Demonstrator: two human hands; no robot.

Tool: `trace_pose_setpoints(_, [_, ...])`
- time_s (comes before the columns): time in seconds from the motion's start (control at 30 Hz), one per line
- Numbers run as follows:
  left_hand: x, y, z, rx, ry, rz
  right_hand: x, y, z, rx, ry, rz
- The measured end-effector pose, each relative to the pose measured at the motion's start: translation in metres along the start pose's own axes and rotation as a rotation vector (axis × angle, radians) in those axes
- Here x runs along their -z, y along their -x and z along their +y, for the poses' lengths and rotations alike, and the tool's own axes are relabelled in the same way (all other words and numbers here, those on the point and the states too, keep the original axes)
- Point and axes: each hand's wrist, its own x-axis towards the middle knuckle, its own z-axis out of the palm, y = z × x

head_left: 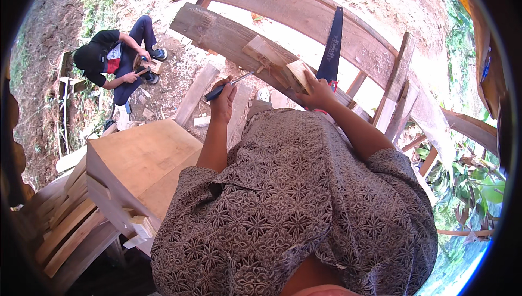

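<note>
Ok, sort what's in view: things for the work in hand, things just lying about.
Work in hand:
dark-handled tool with thin metal shaft, in the left hand
pale wooden block, in the right hand
probably the black-bladed handsaw beside the right hand

Just lying about, seemingly:
small pale wooden offcut, left of the left forearm
stacked brown wooden boards, lower left

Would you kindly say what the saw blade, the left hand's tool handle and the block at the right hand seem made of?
Saw blade: probably metal, darkly coated, being thin and flat.
Handle: perhaps plastic, given its even dark colour; possibly painted wood.
Block: likely bare wood, from its pale tan faces.
</note>
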Motion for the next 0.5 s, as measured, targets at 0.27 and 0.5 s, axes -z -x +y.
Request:
trace_pose_setpoints(0.27, [-0.072, -0.035, 0.024, -0.563, -0.835, -0.339, -0.010, -0.002, 0.003, -0.021, -0.002, 0.034])
trace_pose_setpoints(0.5, [-0.125, -0.049, 0.036, -0.597, -1.081, -0.589, -0.015, 0.009, 0.015, -0.062, -0.084, 0.068])
